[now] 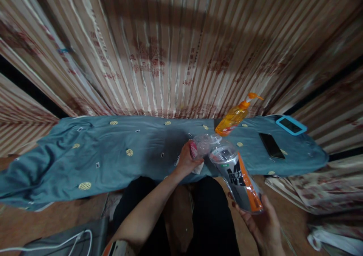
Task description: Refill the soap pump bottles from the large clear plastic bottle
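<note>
Right hand point(262, 222) clasped round the tilted can point(236, 178) — mouth just beside left hand point(187, 159), itself clenched on a clear bottle point(202, 144); orange bottle point(234, 118) just beyond.

The can point(239, 180) in your right hand point(263, 225) at the lower right looks like smooth, shiny metal, with a glossy silver, orange and black skin and a clear plastic cap on top. Your left hand point(185, 161) in the middle touches a clear, shiny plastic lid point(202, 144). Just above it the orange bottle point(234, 118) is see-through plastic, smooth and glossy. The counter is covered by a blue cloth point(113, 154) that looks soft, matt and wrinkled. At the right, the black phone point(271, 145) is flat and glossy like glass. The curtain point(170, 48) across the top is striped cloth with a silky shine.
</note>
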{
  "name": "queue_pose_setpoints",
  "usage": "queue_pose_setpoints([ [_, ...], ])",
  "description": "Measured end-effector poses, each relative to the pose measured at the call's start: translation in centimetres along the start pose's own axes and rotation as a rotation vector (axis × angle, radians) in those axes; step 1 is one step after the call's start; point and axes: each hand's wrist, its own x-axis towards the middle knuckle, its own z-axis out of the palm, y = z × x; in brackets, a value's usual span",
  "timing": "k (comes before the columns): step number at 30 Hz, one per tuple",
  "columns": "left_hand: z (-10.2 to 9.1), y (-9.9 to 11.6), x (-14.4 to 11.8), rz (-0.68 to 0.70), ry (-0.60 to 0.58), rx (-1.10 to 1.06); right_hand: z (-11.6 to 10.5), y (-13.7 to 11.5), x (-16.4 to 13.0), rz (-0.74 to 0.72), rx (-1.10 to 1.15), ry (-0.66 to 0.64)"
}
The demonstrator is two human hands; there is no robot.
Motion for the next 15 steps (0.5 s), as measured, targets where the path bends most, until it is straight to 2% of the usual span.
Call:
queue_pose_setpoints([
  [6,0.2,0.4,-0.1,-0.016,-0.008,0.012,0.8,-0.8,-1.5,0.001,0.004,0.060],
  [15,0.3,0.2,-0.2,0.022,-0.013,-0.003,1.3,-1.8,-2.5,-0.056,-0.024,0.259],
])
